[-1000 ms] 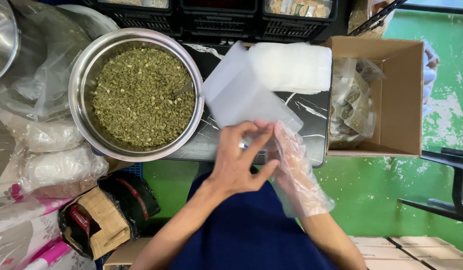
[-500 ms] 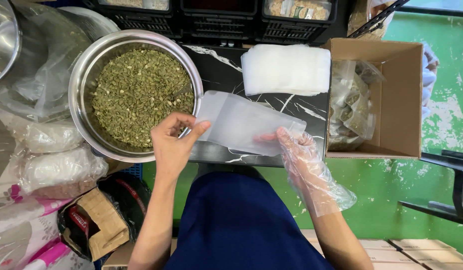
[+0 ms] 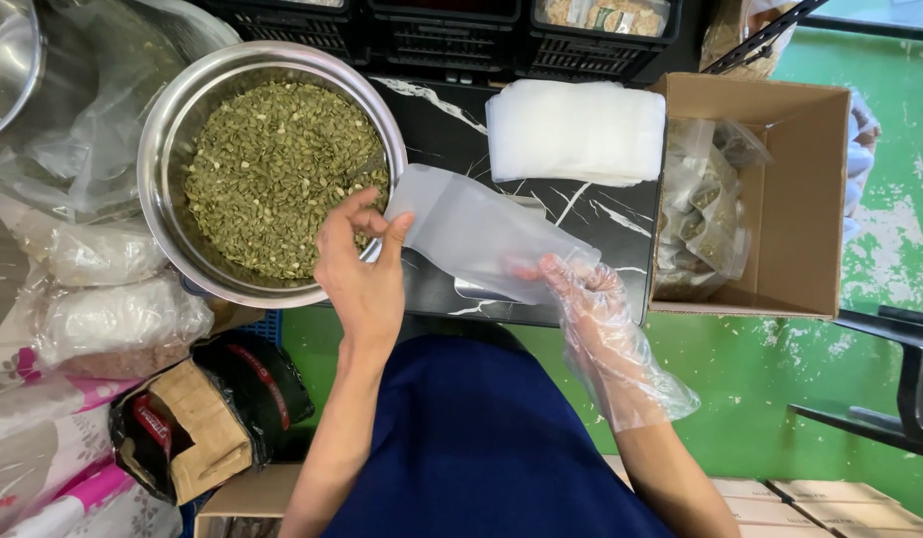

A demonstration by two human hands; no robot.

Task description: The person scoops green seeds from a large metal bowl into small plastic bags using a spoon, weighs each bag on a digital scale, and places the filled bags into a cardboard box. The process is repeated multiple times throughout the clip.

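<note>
Between my hands: I hold one empty clear plastic bag (image 3: 476, 237) stretched over the black marble counter (image 3: 591, 214).
Long axis: it runs from about ten o'clock to four o'clock, one end at the bowl rim, the other toward my right.
Left hand (image 3: 362, 269): bare, thumb and fingers pinching the bag's end at nine o'clock.
Right hand (image 3: 599, 309): in a loose clear glove, fingertips gripping the bag's corner at four o'clock.
Nearer hand: the left is just beside the steel bowl (image 3: 167, 120) of green seeds (image 3: 267, 174).
Materials: bag thin, frosted, limp; bowl shiny and round; seeds small and flat.
At twelve o'clock: a stack of bags (image 3: 576, 130).
At two o'clock: a cardboard box (image 3: 805, 199) with filled packets.
</note>
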